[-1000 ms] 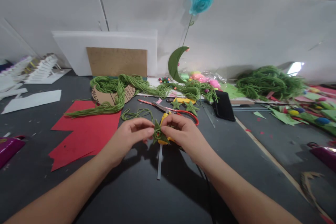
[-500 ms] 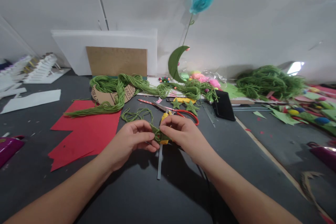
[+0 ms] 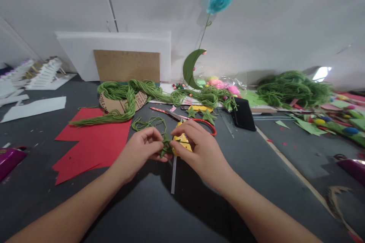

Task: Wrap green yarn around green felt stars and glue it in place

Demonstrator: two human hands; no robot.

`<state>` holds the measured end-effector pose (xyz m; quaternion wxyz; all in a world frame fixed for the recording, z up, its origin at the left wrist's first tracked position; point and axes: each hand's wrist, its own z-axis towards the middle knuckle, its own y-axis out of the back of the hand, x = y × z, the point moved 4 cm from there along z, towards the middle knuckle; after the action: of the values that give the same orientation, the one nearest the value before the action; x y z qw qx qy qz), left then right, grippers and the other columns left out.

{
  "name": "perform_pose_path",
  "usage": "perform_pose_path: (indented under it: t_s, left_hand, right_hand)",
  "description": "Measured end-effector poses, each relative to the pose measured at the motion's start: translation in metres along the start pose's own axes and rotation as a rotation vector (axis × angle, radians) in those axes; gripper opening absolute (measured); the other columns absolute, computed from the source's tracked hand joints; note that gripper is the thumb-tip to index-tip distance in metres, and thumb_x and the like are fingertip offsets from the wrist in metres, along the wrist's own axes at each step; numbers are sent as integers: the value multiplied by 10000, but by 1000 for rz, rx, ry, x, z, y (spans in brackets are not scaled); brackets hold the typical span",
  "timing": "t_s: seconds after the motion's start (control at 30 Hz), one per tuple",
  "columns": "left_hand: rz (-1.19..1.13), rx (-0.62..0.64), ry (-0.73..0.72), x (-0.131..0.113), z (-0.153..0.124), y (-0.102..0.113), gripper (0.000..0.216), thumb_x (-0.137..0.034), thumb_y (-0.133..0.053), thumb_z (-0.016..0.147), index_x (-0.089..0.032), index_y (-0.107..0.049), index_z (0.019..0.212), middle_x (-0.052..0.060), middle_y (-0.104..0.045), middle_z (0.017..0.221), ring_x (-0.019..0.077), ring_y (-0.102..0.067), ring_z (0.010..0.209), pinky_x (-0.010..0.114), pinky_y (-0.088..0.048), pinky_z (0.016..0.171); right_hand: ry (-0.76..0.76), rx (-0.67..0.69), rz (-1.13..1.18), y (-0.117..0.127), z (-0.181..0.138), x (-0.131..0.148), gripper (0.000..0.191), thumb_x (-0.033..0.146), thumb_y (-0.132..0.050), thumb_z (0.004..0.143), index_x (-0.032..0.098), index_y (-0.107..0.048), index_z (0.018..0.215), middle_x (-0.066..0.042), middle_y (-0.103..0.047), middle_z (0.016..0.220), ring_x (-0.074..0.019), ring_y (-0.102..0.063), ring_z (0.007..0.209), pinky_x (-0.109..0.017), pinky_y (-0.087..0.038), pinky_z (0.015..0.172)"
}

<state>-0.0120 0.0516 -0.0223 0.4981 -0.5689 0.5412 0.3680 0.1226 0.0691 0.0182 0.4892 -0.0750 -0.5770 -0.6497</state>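
Observation:
My left hand pinches a small green yarn-wrapped star just above the dark table. My right hand has its fingers curled at the star's right side, pinching its edge or a strand on it. Under the hands lies a yellow glue gun with a pale glue stick pointing toward me. Red-handled scissors lie just behind my right hand.
Red paper lies left of my hands. Green yarn skeins and more green stars sit behind, with a black phone, a green crescent with a blue flower, a yarn heap at right, and purple objects at both table edges.
The star has turned and shifted slightly left in my fingers. My right hand's fingers have moved forward over the glue gun, uncovering more of its yellow body.

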Motion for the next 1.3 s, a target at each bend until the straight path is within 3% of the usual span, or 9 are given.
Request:
perform_pose_path:
  t_s: [0.3, 0.43, 0.57, 0.63, 0.73, 0.83, 1.07, 1.17, 1.3]
  left_hand:
    - [-93, -49, -62, 0, 3, 4, 105, -156, -600, 683, -154, -499, 653, -62, -531, 586, 68, -554, 560, 217, -496, 621]
    - [-127, -139, -131, -2, 10, 18, 115, -185, -638, 657, -155, -529, 677, -51, -565, 597, 65, -544, 559, 176, -467, 571]
    - [-227, -253, -119, 2, 20, 36, 164, -207, -689, 610, -152, -549, 674, -41, -573, 588, 97, -577, 570, 225, -502, 574]
    - [-262, -294, -125, 5, 26, 44, 164, -180, -699, 595, -142, -553, 659, -44, -567, 589, 82, -584, 555, 207, -504, 597]
    - [-299, -312, -121, 10, 32, 51, 154, -129, -702, 584, -129, -562, 647, -24, -586, 613, 91, -623, 599, 174, -500, 627]
    - [-326, -313, -104, 13, 34, 52, 138, -80, -693, 589, -121, -575, 648, -3, -605, 624, 107, -641, 626, 178, -511, 654]
    - [-399, -307, -73, 8, 34, 42, 154, 34, -584, 629, -105, -585, 563, 11, -601, 590, 107, -637, 609, 201, -538, 671]
    - [-425, -312, -88, 1, 36, 39, 215, 64, -535, 645, -105, -577, 520, 7, -599, 587, 94, -621, 600, 249, -545, 734]
    - [-415, -309, -84, -13, 36, 35, 188, 43, -548, 666, -104, -608, 565, 31, -632, 620, 115, -644, 642, 222, -541, 718]
  right_hand:
    - [138, -46, -78, 2, -5, 10, 85, 141, -485, 799, 176, -562, 803, -70, -525, 942, -154, -541, 843, -272, -438, 733]
    - [302, 69, -35, -7, -9, 14, 201, 104, -439, 816, 172, -533, 980, -88, -507, 1099, -146, -516, 972, -263, -430, 819]
    - [446, 223, -88, -18, -12, 14, 286, 65, -380, 825, 170, -501, 1062, -81, -538, 1149, -137, -510, 1031, -246, -418, 845]
    - [403, 243, -169, -16, -10, 8, 297, 73, -371, 824, 181, -498, 1069, -65, -558, 1139, -138, -540, 986, -241, -430, 799]
    - [125, 200, -423, -1, -2, -9, 253, 115, -382, 808, 178, -526, 1006, -74, -585, 1037, -174, -576, 860, -280, -439, 711]
    - [-101, 340, -662, 11, 0, -26, 212, 178, -435, 774, 149, -568, 937, -119, -568, 994, -229, -567, 858, -325, -431, 702]
    - [-137, 387, -694, -1, -10, -22, 370, 78, -555, 577, 80, -603, 944, -182, -565, 998, -312, -528, 945, -380, -414, 755]
    - [-187, 330, -650, 1, -8, -21, 355, 52, -509, 595, 79, -582, 941, -174, -563, 983, -263, -576, 840, -330, -423, 679]
    - [-162, 237, -531, 26, 2, -20, 276, 125, -490, 655, 147, -526, 928, -99, -551, 989, -183, -569, 806, -260, -405, 652]
